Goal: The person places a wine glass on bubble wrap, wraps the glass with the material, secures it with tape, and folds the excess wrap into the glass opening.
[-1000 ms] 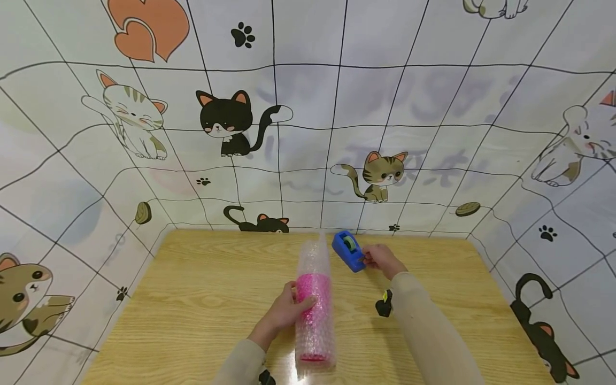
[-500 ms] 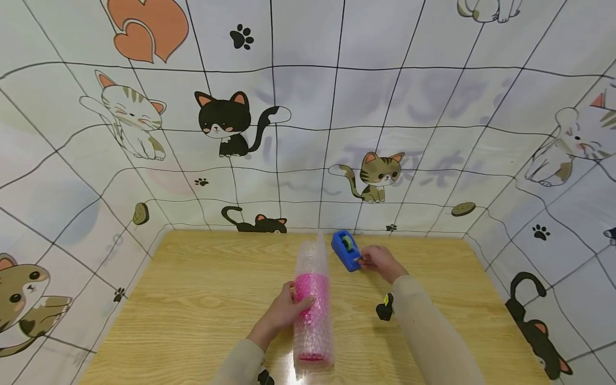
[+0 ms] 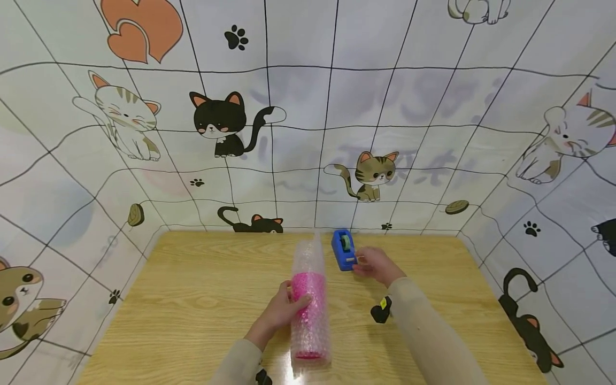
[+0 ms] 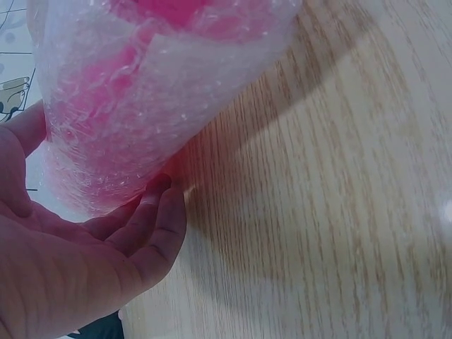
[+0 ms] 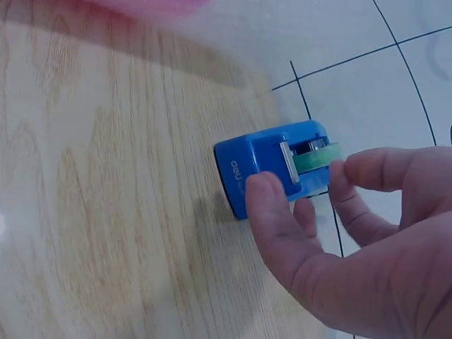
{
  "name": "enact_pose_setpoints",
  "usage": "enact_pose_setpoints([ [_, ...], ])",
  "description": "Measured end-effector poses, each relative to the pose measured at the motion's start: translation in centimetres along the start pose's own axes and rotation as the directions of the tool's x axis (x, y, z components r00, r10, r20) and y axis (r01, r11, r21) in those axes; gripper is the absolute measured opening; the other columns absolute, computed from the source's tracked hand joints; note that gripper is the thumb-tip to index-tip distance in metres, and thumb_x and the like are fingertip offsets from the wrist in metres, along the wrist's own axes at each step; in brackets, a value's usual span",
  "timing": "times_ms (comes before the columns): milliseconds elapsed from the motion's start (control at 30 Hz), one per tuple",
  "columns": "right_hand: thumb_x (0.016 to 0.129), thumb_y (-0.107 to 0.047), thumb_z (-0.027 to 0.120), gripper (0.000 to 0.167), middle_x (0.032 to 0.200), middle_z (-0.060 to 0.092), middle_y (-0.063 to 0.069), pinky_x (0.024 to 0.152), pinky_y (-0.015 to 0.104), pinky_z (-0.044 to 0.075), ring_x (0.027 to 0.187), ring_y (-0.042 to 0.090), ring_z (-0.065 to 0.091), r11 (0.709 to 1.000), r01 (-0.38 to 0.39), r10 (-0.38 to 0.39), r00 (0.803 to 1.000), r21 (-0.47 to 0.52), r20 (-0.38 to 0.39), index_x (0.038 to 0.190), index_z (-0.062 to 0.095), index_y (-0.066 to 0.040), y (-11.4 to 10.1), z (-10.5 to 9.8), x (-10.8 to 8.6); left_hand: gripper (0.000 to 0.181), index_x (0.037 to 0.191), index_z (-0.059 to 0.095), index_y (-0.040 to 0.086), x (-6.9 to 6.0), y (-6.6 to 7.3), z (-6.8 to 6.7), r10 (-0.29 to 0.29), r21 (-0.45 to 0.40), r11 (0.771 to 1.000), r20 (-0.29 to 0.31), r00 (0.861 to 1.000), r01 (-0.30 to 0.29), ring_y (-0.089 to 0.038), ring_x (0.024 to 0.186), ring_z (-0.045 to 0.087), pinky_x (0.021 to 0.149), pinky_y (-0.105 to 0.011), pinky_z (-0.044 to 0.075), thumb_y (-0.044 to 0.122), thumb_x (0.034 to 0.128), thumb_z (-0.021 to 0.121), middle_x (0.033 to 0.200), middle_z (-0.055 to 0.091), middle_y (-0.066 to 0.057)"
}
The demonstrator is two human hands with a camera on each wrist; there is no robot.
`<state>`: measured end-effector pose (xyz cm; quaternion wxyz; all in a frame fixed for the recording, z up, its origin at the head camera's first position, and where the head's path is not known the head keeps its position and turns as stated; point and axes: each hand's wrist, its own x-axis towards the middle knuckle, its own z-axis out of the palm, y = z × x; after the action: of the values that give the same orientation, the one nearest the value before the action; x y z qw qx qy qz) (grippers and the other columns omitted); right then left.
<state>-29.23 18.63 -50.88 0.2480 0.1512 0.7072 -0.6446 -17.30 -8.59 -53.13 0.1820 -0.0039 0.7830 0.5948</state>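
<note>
A pink cylinder in clear bubble wrap (image 3: 309,315) lies lengthwise on the wooden table in the head view. My left hand (image 3: 280,307) grips its left side, thumb on top and the other fingers low against the wrap. Just right of the wrapped roll's far end stands a blue tape dispenser (image 3: 344,259) with a green roll of tape (image 5: 316,158) in it. My right hand (image 3: 377,266) is at the dispenser's right front corner. In the right wrist view its thumb (image 5: 265,194) overlaps the dispenser's side, apart from the index finger near the tape.
The light wooden table (image 3: 202,299) meets a white cat-print cloth backdrop (image 3: 298,144) at its back edge and both sides. A black wrist device (image 3: 382,310) sits at the right sleeve.
The dispenser has turned, its front end swinging left, so it now points more straight toward me. My right hand moved slightly left with it. The left hand keeps its grip on the wrapped roll.
</note>
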Motion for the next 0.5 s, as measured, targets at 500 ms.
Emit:
enact_pose_setpoints([
  [500,0.103,-0.018,0.04,0.052,0.139,0.045,0.028,0.104,0.044,0.048,0.119,0.032,0.055,1.0,0.0,0.0,1.0,-0.022,0.006,0.147,0.028,0.005,0.2,1.2,-0.3,0.084,0.148,0.02,-0.004,0.0,-0.1,-0.1,-0.009,-0.005,1.0,0.001,1.0,0.009,-0.029,0.108,0.063,0.092,-0.048,0.054,0.042,0.0925,0.063,0.132,0.053,-0.026],
])
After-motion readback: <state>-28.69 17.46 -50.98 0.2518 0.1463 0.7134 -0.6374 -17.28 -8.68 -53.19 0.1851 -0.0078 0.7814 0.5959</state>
